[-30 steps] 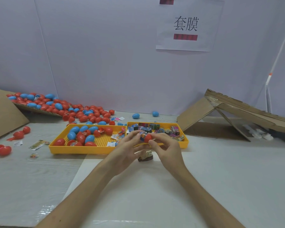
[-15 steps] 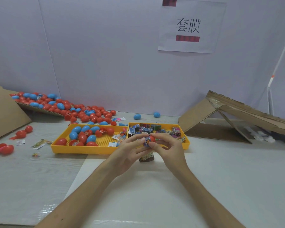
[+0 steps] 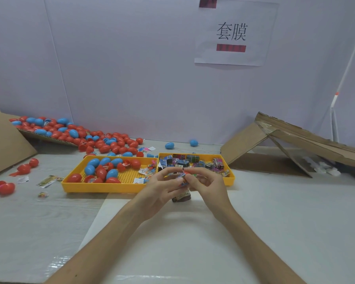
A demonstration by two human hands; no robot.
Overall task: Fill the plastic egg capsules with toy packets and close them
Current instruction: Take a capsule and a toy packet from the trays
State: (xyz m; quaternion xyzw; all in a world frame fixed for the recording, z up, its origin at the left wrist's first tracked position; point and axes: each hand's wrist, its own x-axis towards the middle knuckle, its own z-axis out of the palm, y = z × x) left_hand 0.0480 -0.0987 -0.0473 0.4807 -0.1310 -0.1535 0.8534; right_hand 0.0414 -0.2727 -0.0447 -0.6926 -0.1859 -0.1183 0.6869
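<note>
You are holding the red egg capsule (image 3: 188,173) and a toy packet (image 3: 183,178) between your fingertips, just in front of the packet side of the yellow tray (image 3: 231,182), so both hands are equally near and the packet is lying against the capsule's left. Your left hand (image 3: 162,189) is pinching the packet while your right hand (image 3: 208,186) is gripping the capsule (fingers are hiding its long axis), with both palms facing inward and your wrists angling together.
</note>
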